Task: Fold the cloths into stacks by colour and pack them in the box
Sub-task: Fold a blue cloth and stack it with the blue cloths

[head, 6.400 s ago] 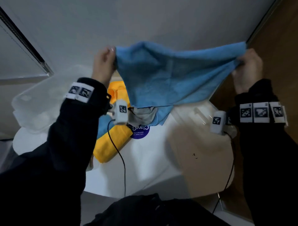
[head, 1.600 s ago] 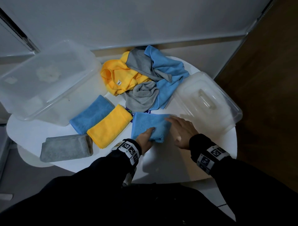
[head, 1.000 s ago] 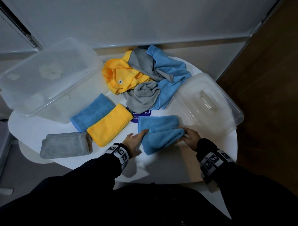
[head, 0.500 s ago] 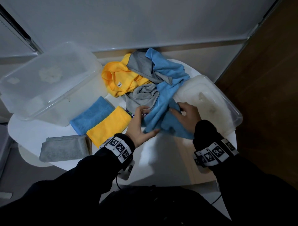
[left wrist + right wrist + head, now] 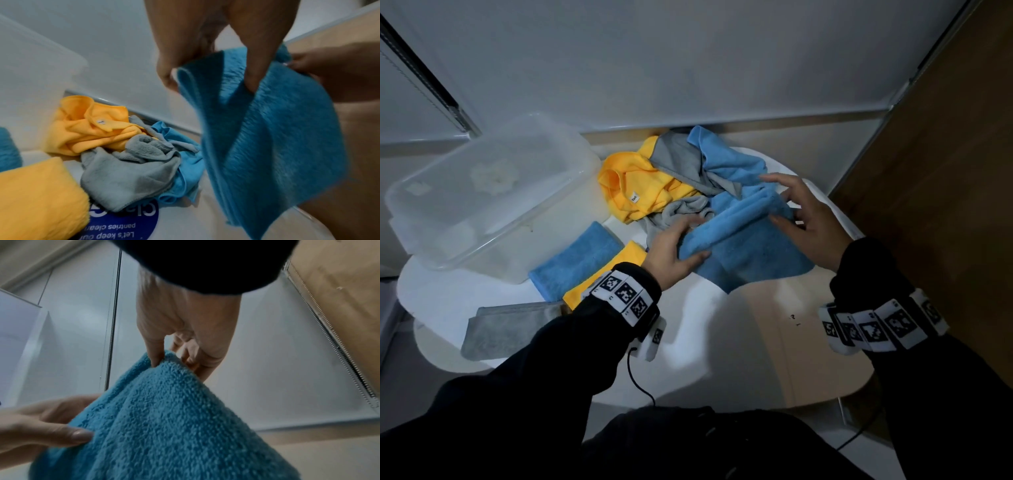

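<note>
A half-folded blue cloth (image 5: pixel 750 250) hangs a little above the white table (image 5: pixel 722 342), held between both hands. My left hand (image 5: pixel 674 246) pinches its left end (image 5: pixel 267 146) between thumb and fingers. My right hand (image 5: pixel 801 219) pinches the right end (image 5: pixel 164 426) with thumb and fingertips (image 5: pixel 156 360). Behind it lies a loose pile of yellow (image 5: pixel 640 192), grey (image 5: pixel 681 164) and blue (image 5: pixel 729 161) cloths. Folded blue (image 5: pixel 578 260), yellow (image 5: pixel 599 277) and grey (image 5: pixel 506 329) cloths lie side by side at the left.
The clear plastic box (image 5: pixel 482 192) stands at the table's back left, next to the folded cloths. A blue round sticker (image 5: pixel 123 222) shows on the table under the pile. The box lid is hidden behind the held cloth and my right hand. A wall runs behind the table.
The blue cloth was lying folded on the table under both hands. Now it is lifted off the surface and pulled out between them.
</note>
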A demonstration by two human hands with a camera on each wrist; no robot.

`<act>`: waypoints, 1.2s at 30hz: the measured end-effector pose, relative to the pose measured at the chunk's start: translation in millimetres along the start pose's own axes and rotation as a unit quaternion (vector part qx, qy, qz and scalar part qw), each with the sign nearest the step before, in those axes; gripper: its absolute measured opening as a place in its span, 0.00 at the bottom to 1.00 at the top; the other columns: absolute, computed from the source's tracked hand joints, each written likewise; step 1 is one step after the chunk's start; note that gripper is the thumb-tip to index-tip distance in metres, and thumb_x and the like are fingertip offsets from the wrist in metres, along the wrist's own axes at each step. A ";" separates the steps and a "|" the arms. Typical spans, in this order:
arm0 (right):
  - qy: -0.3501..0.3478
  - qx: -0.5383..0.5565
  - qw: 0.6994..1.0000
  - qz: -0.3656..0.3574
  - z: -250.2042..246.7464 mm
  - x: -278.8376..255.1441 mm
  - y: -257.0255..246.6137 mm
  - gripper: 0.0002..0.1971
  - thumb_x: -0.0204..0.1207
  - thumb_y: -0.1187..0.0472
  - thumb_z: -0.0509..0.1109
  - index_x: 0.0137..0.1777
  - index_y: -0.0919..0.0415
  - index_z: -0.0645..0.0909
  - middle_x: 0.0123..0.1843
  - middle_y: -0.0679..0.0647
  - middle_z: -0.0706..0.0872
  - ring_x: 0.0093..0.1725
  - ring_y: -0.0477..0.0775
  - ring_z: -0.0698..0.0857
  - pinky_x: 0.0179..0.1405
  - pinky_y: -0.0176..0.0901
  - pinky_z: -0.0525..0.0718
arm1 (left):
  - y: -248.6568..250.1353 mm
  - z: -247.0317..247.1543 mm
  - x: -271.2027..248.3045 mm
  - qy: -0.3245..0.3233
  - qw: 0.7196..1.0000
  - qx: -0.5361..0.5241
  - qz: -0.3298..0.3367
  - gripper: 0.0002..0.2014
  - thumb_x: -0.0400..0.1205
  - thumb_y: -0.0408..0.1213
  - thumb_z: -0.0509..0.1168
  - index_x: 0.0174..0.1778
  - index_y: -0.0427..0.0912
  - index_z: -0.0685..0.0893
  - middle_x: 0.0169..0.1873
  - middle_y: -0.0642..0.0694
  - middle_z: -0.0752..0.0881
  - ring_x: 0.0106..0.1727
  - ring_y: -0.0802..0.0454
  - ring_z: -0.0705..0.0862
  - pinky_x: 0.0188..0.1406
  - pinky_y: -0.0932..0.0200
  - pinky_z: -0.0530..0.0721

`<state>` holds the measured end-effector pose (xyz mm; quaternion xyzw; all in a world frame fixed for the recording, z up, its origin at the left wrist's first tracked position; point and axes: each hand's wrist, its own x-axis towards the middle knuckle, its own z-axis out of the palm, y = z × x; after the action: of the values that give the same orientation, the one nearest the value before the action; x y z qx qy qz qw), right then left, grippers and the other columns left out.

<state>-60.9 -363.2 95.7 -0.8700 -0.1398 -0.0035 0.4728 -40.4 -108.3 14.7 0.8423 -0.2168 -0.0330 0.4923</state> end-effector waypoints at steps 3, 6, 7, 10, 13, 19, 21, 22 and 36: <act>-0.022 -0.078 0.996 -0.033 -5.8 -3.6 12.8 0.25 0.73 0.74 0.66 0.66 0.50 0.76 0.59 0.45 0.79 0.57 0.53 0.80 0.54 0.47 0.83 | -13.3 -10.9 -0.2 0.010 0.999 0.013 -0.033 0.16 0.71 0.50 0.72 0.41 0.40 0.86 0.38 0.50 0.83 0.43 0.52 0.81 0.44 0.58 0.76; -0.045 -0.147 0.988 0.008 -3.4 -6.6 19.8 0.16 0.65 0.71 0.71 0.49 0.51 0.82 0.44 0.49 0.78 0.46 0.52 0.81 0.37 0.29 0.80 | -12.9 -15.6 -1.4 0.009 0.997 -0.066 -0.050 0.20 0.67 0.52 0.75 0.34 0.37 0.81 0.35 0.44 0.84 0.39 0.53 0.81 0.42 0.61 0.77; -0.049 -0.156 0.986 0.020 -2.1 -7.3 21.1 0.14 0.63 0.71 0.73 0.45 0.53 0.82 0.42 0.49 0.78 0.44 0.52 0.81 0.33 0.27 0.80 | -10.6 -16.9 -1.1 0.003 0.993 -0.105 -0.061 0.20 0.67 0.50 0.76 0.32 0.36 0.79 0.33 0.41 0.84 0.37 0.52 0.81 0.40 0.60 0.78; -0.050 -0.168 0.984 0.032 -3.3 -6.6 30.5 0.11 0.59 0.70 0.78 0.38 0.58 0.81 0.38 0.51 0.80 0.39 0.50 0.82 0.33 0.32 0.84 | -8.4 -19.8 1.2 -0.019 0.981 -0.172 -0.087 0.24 0.65 0.48 0.79 0.32 0.33 0.74 0.29 0.33 0.78 0.34 0.45 0.75 0.33 0.49 0.74; -0.036 -0.117 0.991 0.058 -5.6 -7.8 42.3 0.11 0.60 0.72 0.79 0.33 0.61 0.79 0.37 0.54 0.80 0.37 0.51 0.82 0.39 0.40 0.87 | -2.5 -22.3 3.0 -0.053 0.976 -0.190 -0.092 0.22 0.67 0.44 0.79 0.33 0.36 0.73 0.31 0.38 0.75 0.34 0.46 0.73 0.32 0.52 0.74; 0.013 0.229 0.964 0.136 -1.0 -8.3 42.5 0.15 0.72 0.79 0.66 0.44 0.56 0.72 0.39 0.54 0.77 0.38 0.46 0.77 0.40 0.35 0.78 | 16.6 -24.1 3.4 -0.064 0.941 -0.292 -0.156 0.09 0.78 0.26 0.68 0.36 0.39 0.77 0.30 0.55 0.82 0.32 0.61 0.81 0.30 0.70 0.78; 0.030 0.419 0.880 0.221 12.1 -7.6 38.5 0.12 0.76 0.65 0.68 0.58 0.56 0.75 0.50 0.57 0.83 0.45 0.49 0.84 0.43 0.40 0.83 | 19.5 -22.5 4.8 -0.013 0.873 -0.422 -0.244 0.05 0.82 0.34 0.64 0.49 0.37 0.84 0.41 0.47 0.90 0.42 0.53 0.89 0.37 0.63 0.86; -0.011 0.442 0.856 0.266 21.3 -10.0 41.3 0.18 0.75 0.56 0.70 0.64 0.58 0.76 0.57 0.57 0.86 0.51 0.51 0.87 0.47 0.44 0.85 | 15.6 -17.9 4.3 -0.004 0.834 -0.468 -0.291 0.12 0.82 0.39 0.64 0.56 0.35 0.84 0.48 0.43 0.91 0.48 0.49 0.90 0.43 0.59 0.88; -0.089 0.374 0.834 0.395 50.5 -32.9 84.3 0.17 0.79 0.68 0.67 0.67 0.70 0.78 0.64 0.62 0.85 0.64 0.60 0.84 0.63 0.49 0.83 | -20.3 9.1 -22.2 -0.080 0.893 -0.278 -0.345 0.18 0.75 0.24 0.72 0.62 0.29 0.82 0.42 0.47 0.92 0.45 0.53 0.90 0.44 0.59 0.90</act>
<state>-78.1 -372.7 -6.1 -0.6048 0.1836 0.3139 0.7085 -56.1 -98.3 -10.6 0.6872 0.0664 -0.3273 0.6452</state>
